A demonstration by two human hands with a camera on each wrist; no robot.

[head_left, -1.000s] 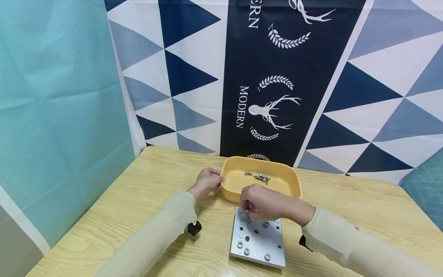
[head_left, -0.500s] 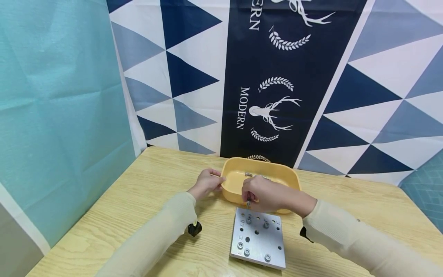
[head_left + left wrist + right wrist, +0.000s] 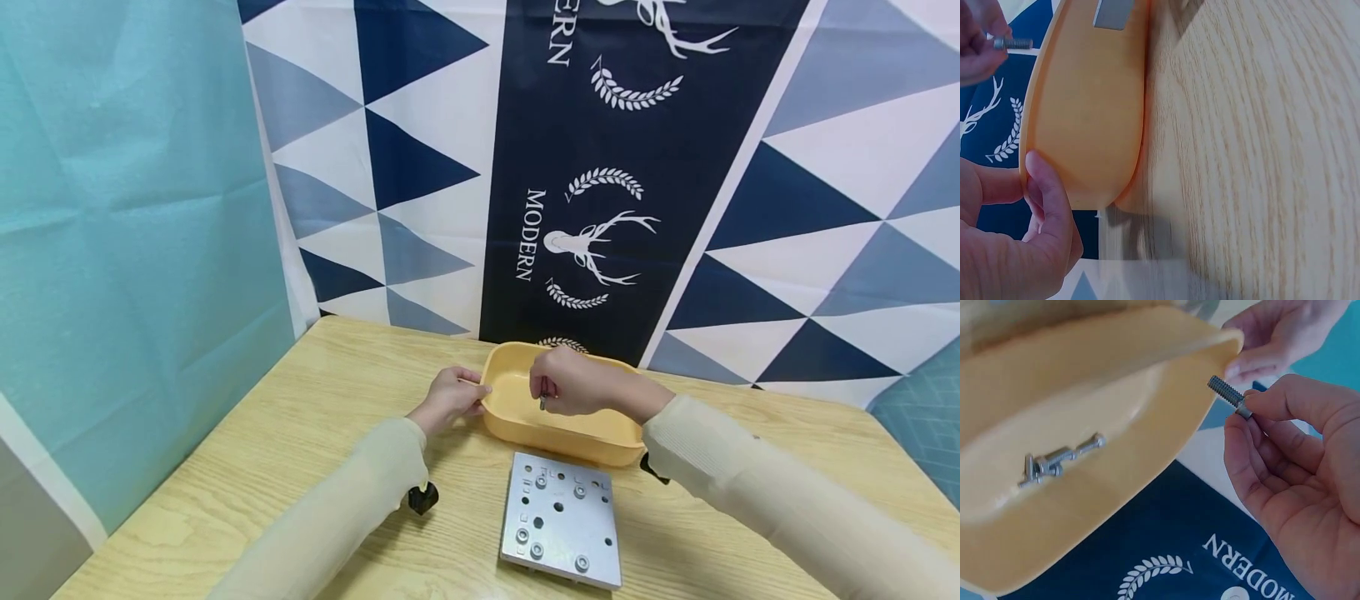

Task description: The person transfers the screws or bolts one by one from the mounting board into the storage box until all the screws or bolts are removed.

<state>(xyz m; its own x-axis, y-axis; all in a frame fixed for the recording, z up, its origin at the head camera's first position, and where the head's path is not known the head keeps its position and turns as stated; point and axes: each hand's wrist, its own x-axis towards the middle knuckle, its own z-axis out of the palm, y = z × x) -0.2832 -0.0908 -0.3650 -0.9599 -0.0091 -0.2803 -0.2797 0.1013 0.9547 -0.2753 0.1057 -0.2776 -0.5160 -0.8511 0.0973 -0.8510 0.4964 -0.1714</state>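
Observation:
My right hand [image 3: 567,382] is over the yellow tub [image 3: 525,430], pinching a silver bolt [image 3: 1227,392] by its head between thumb and fingers. In the right wrist view the bolt's threaded end points away from the fingertips. My left hand [image 3: 450,394] grips the tub's left end, thumb and fingers on either side of the rim, as the left wrist view shows. Several loose bolts [image 3: 1054,464] lie together on the tub floor; the right hand hides them in the head view. Nearer to me is a grey metal plate [image 3: 570,529] with holes and several bolts set in it.
A wooden table [image 3: 360,375] carries the tub and plate. Behind it hangs a patterned cloth [image 3: 420,167], close to the tub's far side, and a teal sheet [image 3: 142,208] borders the left. A black wrist device [image 3: 423,498] sits under the left sleeve.
My right hand has lifted from above the metal plate and moved away from me over the tub, carrying the bolt. The left hand stays on the tub's end.

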